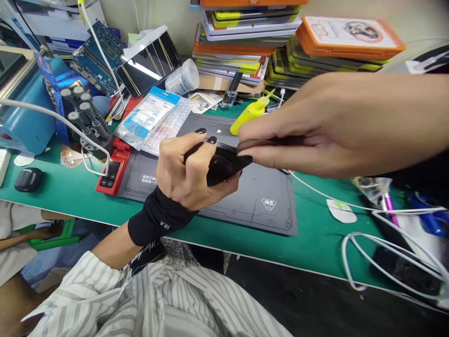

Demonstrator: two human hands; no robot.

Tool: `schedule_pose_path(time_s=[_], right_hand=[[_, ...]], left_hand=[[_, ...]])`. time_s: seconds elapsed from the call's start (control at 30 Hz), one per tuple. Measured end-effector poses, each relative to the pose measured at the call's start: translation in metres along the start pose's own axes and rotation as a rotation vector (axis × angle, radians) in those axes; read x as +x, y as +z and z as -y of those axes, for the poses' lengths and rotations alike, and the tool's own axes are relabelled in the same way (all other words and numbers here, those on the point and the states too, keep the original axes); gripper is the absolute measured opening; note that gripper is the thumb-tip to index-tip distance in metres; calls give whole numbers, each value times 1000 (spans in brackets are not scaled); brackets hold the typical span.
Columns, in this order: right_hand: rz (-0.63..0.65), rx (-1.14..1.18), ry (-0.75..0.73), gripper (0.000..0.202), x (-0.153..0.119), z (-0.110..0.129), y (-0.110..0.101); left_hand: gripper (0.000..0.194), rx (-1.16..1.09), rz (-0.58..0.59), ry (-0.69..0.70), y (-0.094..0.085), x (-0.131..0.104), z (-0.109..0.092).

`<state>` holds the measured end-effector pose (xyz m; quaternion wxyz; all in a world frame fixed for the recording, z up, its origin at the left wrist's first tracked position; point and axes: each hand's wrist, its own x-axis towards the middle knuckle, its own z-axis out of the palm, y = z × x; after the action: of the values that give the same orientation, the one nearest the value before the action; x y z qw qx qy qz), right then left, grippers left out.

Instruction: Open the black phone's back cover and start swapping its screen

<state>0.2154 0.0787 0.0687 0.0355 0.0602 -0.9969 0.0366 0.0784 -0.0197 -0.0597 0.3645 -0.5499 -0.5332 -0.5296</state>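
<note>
My left hand, with a black wristband, is wrapped around a dark phone, which it holds tilted above the grey work mat. A round dark shape, like a camera ring, shows on the side of the phone facing me. My right hand is closed in a pinch at the phone's right end. Between its thumb and fingers is a thin dark flat piece, mostly hidden by the fingers, and I cannot make out its kind. Just behind the right fingertips lies a yellow squeeze bottle with a pointed nozzle.
Stacked orange and yellow boxes line the back. On the left are a screwdriver stand, a red device, a blue machine and a black earbud case. White cables loop at the right. Another person's arm shows lower left.
</note>
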Motion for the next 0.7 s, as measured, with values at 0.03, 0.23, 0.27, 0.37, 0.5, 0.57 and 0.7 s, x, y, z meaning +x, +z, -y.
schedule_pose_path(time_s=[0.03, 0.23, 0.27, 0.37, 0.5, 0.57, 0.7], right_hand=[[-1, 7, 7, 23, 0, 1, 1], [-47, -55, 133, 26, 2, 7, 6], [-39, -85, 145, 28, 4, 8, 5], [-22, -240, 178, 37, 9, 12, 2], [-134, -496, 134, 40, 15, 16, 7], [-185, -485, 48, 37, 15, 15, 12], [-139, -309, -8, 30, 9, 12, 16]], left_hand=[[57, -1, 5, -2, 0, 0, 0], [53, 19, 8, 14, 0, 1, 0], [53, 25, 9, 9, 0, 1, 0], [50, 14, -21, -2, 1, 1, 0], [46, -46, -12, -16, 1, 0, 1], [46, -84, 57, -41, 1, -1, 1], [45, -78, 65, -51, 2, -2, 0]])
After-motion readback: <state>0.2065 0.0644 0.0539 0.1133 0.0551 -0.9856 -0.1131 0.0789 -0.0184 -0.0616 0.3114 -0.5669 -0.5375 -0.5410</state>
